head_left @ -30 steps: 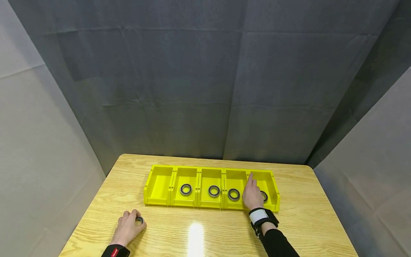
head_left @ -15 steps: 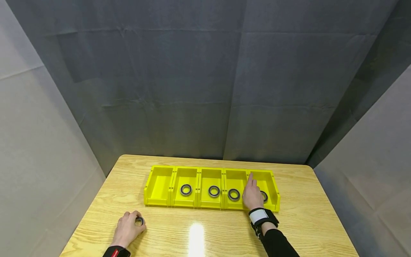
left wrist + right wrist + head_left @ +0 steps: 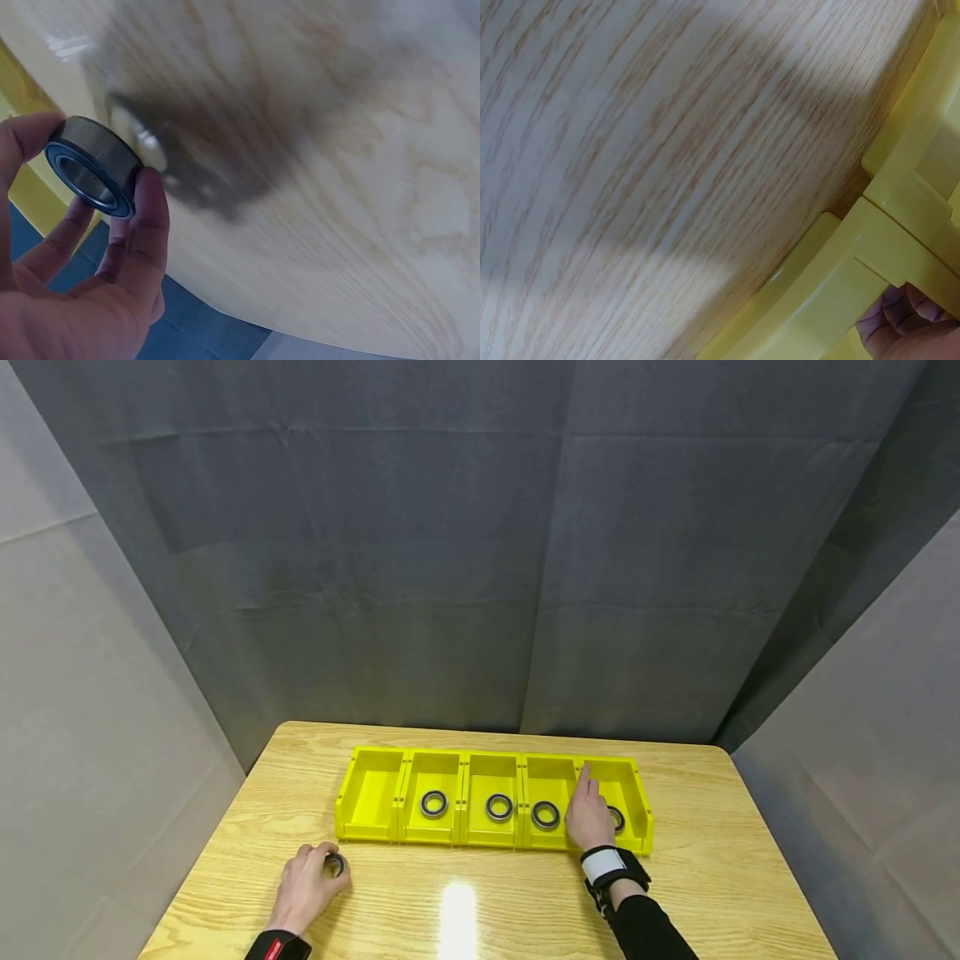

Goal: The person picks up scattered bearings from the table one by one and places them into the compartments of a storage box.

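My left hand pinches a ball bearing by its outer edge, between thumb and fingertips. The bearing is tilted and held off the table, its shadow falling apart from it on the wood. A row of yellow bins with several compartments stands ahead to the right. Over the divider between its two rightmost compartments, my right hand grips the wall, its index finger stretched along the divider. In the right wrist view, its curled fingers show partly behind the yellow rim.
Single bearings lie in the second compartment, the third, the fourth and the rightmost one, where the hand partly covers the bearing. Grey cloth hangs behind the wooden table, with pale panels at both sides.
My left hand has shifted slightly right and forward with the bearing, which has turned a little in its fingers. The right hand and the bins stay as they were.
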### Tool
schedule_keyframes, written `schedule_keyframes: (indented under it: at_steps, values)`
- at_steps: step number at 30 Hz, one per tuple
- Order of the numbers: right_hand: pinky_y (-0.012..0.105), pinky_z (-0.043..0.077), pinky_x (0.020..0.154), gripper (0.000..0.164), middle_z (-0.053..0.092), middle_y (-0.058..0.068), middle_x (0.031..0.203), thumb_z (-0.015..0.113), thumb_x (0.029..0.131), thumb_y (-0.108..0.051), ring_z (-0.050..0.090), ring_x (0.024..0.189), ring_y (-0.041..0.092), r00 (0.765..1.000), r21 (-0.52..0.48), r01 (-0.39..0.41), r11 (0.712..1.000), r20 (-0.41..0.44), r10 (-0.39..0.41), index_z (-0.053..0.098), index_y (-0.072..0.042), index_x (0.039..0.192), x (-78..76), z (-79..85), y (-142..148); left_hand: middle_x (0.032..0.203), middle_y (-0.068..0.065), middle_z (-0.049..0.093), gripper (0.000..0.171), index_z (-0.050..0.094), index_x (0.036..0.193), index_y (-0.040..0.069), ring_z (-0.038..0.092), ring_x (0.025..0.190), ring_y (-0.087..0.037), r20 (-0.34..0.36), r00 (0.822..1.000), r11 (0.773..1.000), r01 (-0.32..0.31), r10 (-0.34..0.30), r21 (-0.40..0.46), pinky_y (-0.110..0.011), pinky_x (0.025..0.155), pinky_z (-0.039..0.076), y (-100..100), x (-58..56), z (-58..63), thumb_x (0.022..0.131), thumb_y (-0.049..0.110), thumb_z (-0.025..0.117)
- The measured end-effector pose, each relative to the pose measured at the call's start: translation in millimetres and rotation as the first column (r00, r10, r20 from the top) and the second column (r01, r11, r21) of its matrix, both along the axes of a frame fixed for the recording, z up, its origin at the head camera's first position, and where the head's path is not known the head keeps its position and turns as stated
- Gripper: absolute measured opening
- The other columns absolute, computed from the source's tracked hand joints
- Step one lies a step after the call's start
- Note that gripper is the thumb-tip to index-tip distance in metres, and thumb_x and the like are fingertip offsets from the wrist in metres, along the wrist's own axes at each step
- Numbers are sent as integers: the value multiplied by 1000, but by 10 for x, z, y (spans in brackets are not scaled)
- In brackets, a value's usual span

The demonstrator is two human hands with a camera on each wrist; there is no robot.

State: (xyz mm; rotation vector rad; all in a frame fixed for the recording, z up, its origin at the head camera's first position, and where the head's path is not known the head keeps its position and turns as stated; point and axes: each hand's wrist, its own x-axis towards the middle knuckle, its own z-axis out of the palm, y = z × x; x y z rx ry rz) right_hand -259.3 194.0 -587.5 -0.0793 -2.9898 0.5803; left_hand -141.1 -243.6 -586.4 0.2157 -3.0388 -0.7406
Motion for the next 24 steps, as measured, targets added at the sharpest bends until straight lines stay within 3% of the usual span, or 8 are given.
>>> schedule_keyframes:
  at_steps: [16, 24]
  values:
    - [39, 44, 47, 66, 52, 32, 127, 50, 99, -6, 54, 66, 32, 1000, -3, 0, 1000, 0, 0, 19, 6, 156, -3, -21, 11, 110, -28, 64, 42, 69, 115, -3, 64, 96, -42, -45, 999, 1000, 17, -16, 22, -58, 80, 53, 171, -111, 147, 80, 19, 75]
    - [37, 41, 45, 65, 52, 31, 126, 50, 100, -6, 52, 63, 30, 1000, -9, -2, 1000, -13, 2, 20, 6, 156, -2, -34, 9, 105, -25, 66, 44, 69, 117, -4, 65, 91, -37, -91, 995, 999, 40, -37, 23, -52, 77, 53, 254, -157, 191, 78, 17, 76]
